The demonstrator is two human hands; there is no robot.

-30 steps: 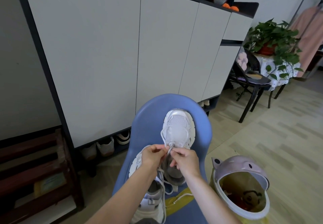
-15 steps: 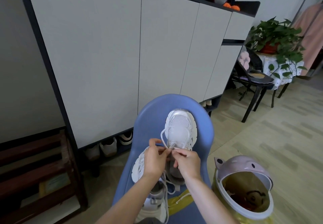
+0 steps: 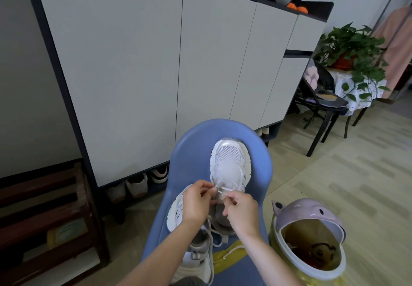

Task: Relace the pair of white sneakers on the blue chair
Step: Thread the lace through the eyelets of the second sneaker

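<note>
Two white sneakers lie on the blue chair [image 3: 194, 152]. The right sneaker [image 3: 229, 163] points its toe at the chair's back. The left sneaker [image 3: 178, 214] lies nearer me, partly hidden under my left arm. My left hand [image 3: 196, 203] pinches the white lace [image 3: 219, 186] at the lower eyelets of the right sneaker. My right hand [image 3: 242, 210] pinches the same lace just to the right, over the shoe's opening. Loose lace [image 3: 210, 236] trails down toward me between my forearms.
A pink-lidded bin [image 3: 310, 239] stands open at the chair's right. A tall white cabinet [image 3: 156, 62] stands behind the chair, with shoes [image 3: 136, 185] under it. A dark wooden rack [image 3: 44, 218] is at the left. A black chair [image 3: 323, 105] and a potted plant [image 3: 352, 51] stand at the right.
Both hands have shifted slightly while working the lace at the right sneaker's lower eyelets; my left fingers now pinch the lace higher. The sneakers have stayed in place.
</note>
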